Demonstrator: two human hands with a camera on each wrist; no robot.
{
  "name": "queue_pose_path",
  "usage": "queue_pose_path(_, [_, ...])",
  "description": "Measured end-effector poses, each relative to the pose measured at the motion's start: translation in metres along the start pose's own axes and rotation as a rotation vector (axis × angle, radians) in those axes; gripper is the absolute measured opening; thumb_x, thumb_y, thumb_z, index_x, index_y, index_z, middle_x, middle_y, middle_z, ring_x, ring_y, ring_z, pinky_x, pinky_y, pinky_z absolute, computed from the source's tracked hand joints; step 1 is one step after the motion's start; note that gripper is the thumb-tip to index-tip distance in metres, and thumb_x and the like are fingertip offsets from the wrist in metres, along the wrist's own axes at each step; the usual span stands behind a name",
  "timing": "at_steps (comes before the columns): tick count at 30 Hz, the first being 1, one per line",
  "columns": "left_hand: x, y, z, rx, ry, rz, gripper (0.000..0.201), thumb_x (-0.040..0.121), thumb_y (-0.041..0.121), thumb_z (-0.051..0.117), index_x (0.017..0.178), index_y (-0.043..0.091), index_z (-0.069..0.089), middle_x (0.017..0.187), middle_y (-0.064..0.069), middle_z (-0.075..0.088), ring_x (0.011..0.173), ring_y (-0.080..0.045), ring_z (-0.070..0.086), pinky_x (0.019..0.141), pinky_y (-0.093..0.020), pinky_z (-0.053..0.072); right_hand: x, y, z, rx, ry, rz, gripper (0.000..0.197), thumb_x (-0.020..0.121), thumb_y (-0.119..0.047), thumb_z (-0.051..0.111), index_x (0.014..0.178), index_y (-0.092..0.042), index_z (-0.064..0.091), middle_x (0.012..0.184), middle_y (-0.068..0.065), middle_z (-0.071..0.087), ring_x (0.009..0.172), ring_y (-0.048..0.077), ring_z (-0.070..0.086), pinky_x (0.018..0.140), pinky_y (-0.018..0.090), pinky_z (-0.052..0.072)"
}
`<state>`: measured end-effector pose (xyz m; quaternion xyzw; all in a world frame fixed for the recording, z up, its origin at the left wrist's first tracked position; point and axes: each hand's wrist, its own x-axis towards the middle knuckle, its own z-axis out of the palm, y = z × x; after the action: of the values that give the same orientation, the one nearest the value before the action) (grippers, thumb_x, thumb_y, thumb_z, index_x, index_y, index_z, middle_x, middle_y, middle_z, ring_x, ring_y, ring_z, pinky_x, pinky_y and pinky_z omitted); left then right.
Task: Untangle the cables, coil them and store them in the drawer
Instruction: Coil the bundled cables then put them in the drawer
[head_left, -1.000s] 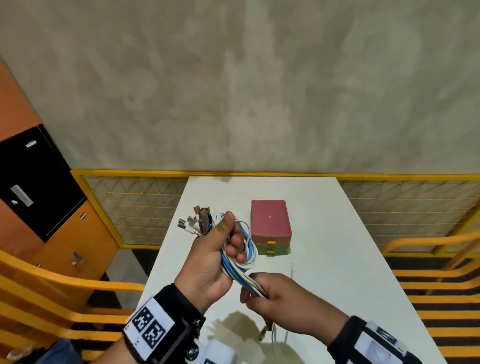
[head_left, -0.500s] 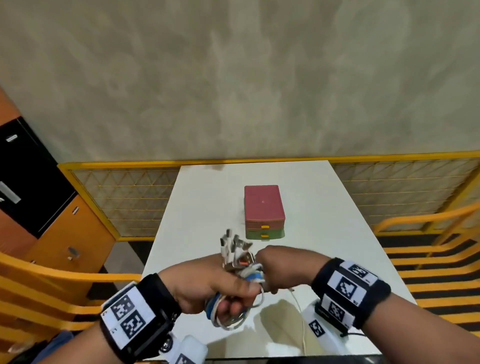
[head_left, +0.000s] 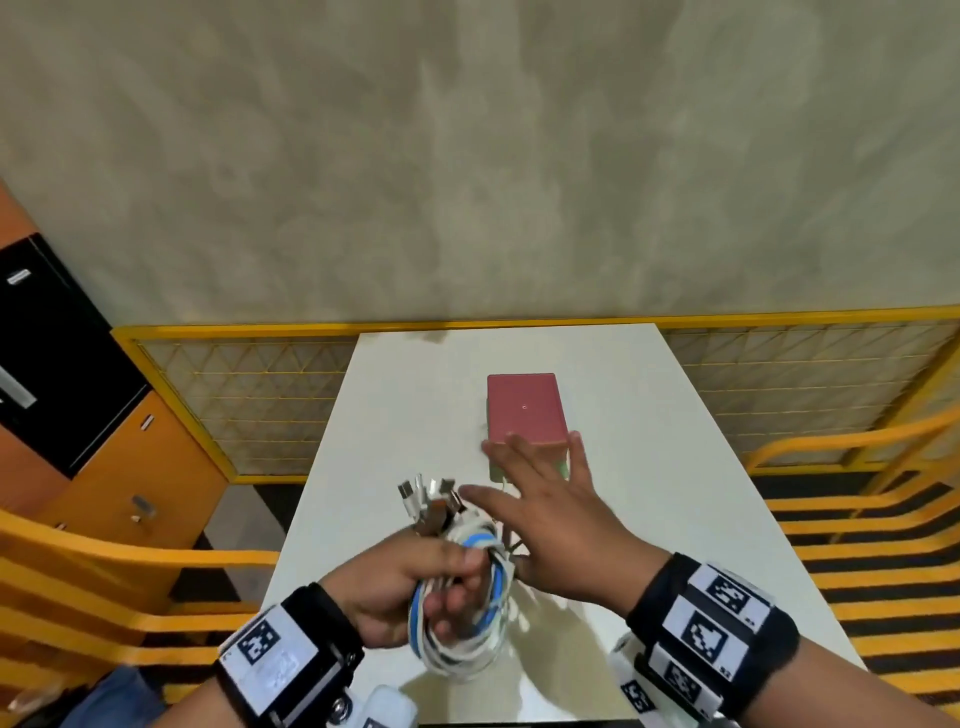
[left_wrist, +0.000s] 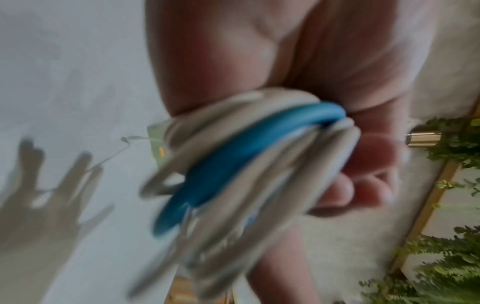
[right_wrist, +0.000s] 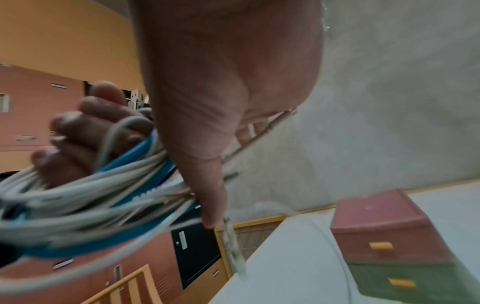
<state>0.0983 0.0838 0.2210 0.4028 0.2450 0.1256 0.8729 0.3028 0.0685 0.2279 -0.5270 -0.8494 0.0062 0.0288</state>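
My left hand (head_left: 447, 582) grips a coil of white and blue cables (head_left: 467, 623) above the near part of the table. The metal plugs (head_left: 431, 499) stick up out of the fist. In the left wrist view the curled fingers (left_wrist: 363, 181) wrap the blurred coil (left_wrist: 233, 164). My right hand (head_left: 535, 483) is open with its fingers spread, holds nothing, and reaches over the front of the small drawer box (head_left: 524, 410). The box has a pink top (right_wrist: 384, 226) and a green lower drawer (right_wrist: 405, 281); both drawers look closed. A thin white cable (right_wrist: 337, 259) lies on the table beside the box.
The white table (head_left: 675, 467) is narrow and ends at a yellow mesh railing (head_left: 249, 395) and a grey wall. Yellow chairs (head_left: 104, 561) stand on both sides. Orange and black cabinets (head_left: 104, 457) are to the left.
My right hand has let go of the cable bundle and moved forward to the drawer box with its fingers spread. The left hand still holds the coil, now lower and nearer to me.
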Motion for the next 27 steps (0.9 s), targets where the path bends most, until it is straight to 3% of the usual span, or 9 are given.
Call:
queue_pose_path(3, [0.006,0.02,-0.013,-0.121,0.287,0.179,0.03,0.063,0.028,0.088,0.064,0.008,0.065,0.046,-0.001,0.052,0.035,-0.007,0.043,0.041,-0.019,0.04,-0.011,0.008,0.008,0.129,-0.075,0.226,0.09,0.074,-0.041,0.068,0.149,-0.046,0.018,0.162,-0.002,0.005,0.152,0.024,-0.004,0.113,0.067,-0.003])
queue_pose_path(6, [0.019,0.04,-0.022,-0.21,0.524,0.38,0.023,0.083,0.023,0.073,0.068,0.009,0.062,0.049,0.0,0.052,0.035,-0.006,0.043,0.04,-0.019,0.041,-0.026,0.013,0.014,0.326,-0.068,0.443,0.092,0.072,-0.044,0.071,0.147,-0.049,0.018,0.159,-0.007,0.008,0.149,0.02,0.006,0.118,0.056,0.008])
queue_pose_path(8, [0.029,0.047,-0.026,-0.24,0.65,0.495,0.024,0.093,0.021,0.06,0.072,0.01,0.06,0.051,0.001,0.053,0.036,-0.006,0.043,0.041,-0.019,0.042,-0.036,0.016,0.018,0.454,-0.06,0.524,0.089,0.073,-0.041,0.071,0.148,-0.043,0.022,0.154,-0.005,0.019,0.143,0.021,0.02,0.114,0.041,0.026])
queue_pose_path(10, [0.037,0.051,-0.029,-0.242,0.728,0.562,0.026,0.097,0.021,0.058,0.074,0.01,0.063,0.055,0.001,0.054,0.039,-0.005,0.045,0.044,-0.018,0.043,-0.041,0.019,0.019,0.714,-0.099,0.628,0.082,0.076,-0.034,0.074,0.146,-0.035,0.03,0.142,-0.003,0.036,0.127,0.019,0.041,0.095,0.029,0.041])
queue_pose_path(14, [0.053,0.049,-0.029,-0.156,0.84,0.627,0.021,0.093,0.022,0.064,0.076,0.01,0.065,0.06,0.001,0.056,0.046,-0.006,0.048,0.051,-0.018,0.045,-0.033,0.011,0.016,1.662,-0.211,0.888,0.041,0.088,-0.042,0.066,0.113,-0.012,0.055,0.101,0.008,0.07,0.09,0.023,0.068,0.071,0.032,0.047])
queue_pose_path(17, [0.062,0.035,-0.015,-0.004,0.844,0.62,0.022,0.086,0.027,0.07,0.074,0.009,0.066,0.063,-0.003,0.058,0.049,-0.011,0.049,0.052,-0.02,0.046,-0.017,-0.004,0.021,1.995,-0.398,0.918,0.065,0.091,-0.064,0.048,0.117,-0.004,0.054,0.106,0.017,0.073,0.098,0.031,0.071,0.07,0.035,0.053])
queue_pose_path(19, [0.066,0.023,0.002,0.065,0.814,0.606,0.023,0.087,0.025,0.07,0.075,0.006,0.066,0.062,-0.006,0.058,0.051,-0.014,0.05,0.049,-0.021,0.047,-0.006,-0.011,0.024,2.096,-0.402,0.902,0.073,0.09,-0.068,0.041,0.121,-0.004,0.055,0.113,0.018,0.072,0.104,0.031,0.07,0.073,0.038,0.056])
queue_pose_path(23, [0.07,0.009,0.027,-0.029,0.687,0.516,0.024,0.078,0.026,0.073,0.066,0.009,0.063,0.053,-0.004,0.054,0.044,-0.012,0.05,0.044,-0.023,0.046,0.007,-0.013,0.017,2.217,-0.175,0.96,0.04,0.095,-0.051,0.047,0.083,-0.02,0.069,0.085,0.002,0.071,0.079,0.023,0.073,0.085,0.042,0.046])
queue_pose_path(27, [0.069,0.006,0.028,-0.213,0.517,0.506,0.026,0.08,0.021,0.074,0.062,0.008,0.062,0.048,-0.004,0.049,0.041,-0.013,0.045,0.044,-0.023,0.043,0.006,-0.011,0.017,2.174,-0.128,1.006,0.034,0.096,-0.038,0.051,0.076,-0.02,0.072,0.074,0.0,0.071,0.066,0.017,0.07,0.086,0.041,0.046])
